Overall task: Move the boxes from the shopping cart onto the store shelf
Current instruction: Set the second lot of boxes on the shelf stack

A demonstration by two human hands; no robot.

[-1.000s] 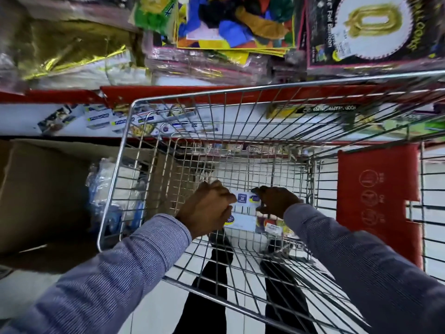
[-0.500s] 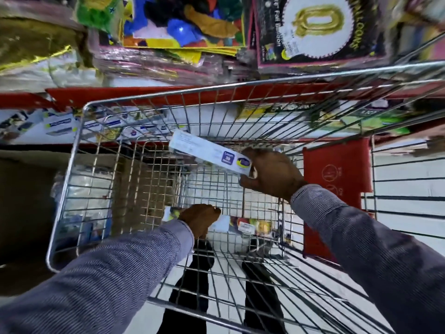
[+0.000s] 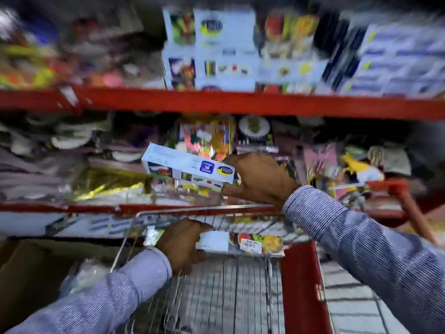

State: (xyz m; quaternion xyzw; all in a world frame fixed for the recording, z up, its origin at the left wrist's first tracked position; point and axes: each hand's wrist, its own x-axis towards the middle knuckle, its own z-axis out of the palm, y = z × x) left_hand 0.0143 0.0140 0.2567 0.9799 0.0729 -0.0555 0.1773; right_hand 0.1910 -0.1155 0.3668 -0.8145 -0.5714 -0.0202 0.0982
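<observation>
My right hand point(image 3: 258, 180) grips one end of a long white box point(image 3: 183, 165) with a blue label, held tilted in the air above the wire shopping cart point(image 3: 231, 292), in front of the middle shelf. My left hand point(image 3: 183, 244) is lower, at the cart's far rim, closed on a second long box point(image 3: 243, 242) with a white end and food pictures. Similar white boxes point(image 3: 224, 51) stand stacked on the upper shelf above a red shelf rail point(image 3: 240, 103). The picture is blurred by motion.
The middle shelf point(image 3: 168, 209) is crammed with party goods and foil packs. A brown cardboard carton point(image 3: 31, 273) stands on the floor left of the cart. The cart's red child-seat flap point(image 3: 303, 285) and red handle point(image 3: 407, 201) are on the right.
Both hands have risen out of the cart. The right hand has lifted its white box up in front of the middle shelf, and the left hand has brought a second box up to the rim. The view has tilted upward.
</observation>
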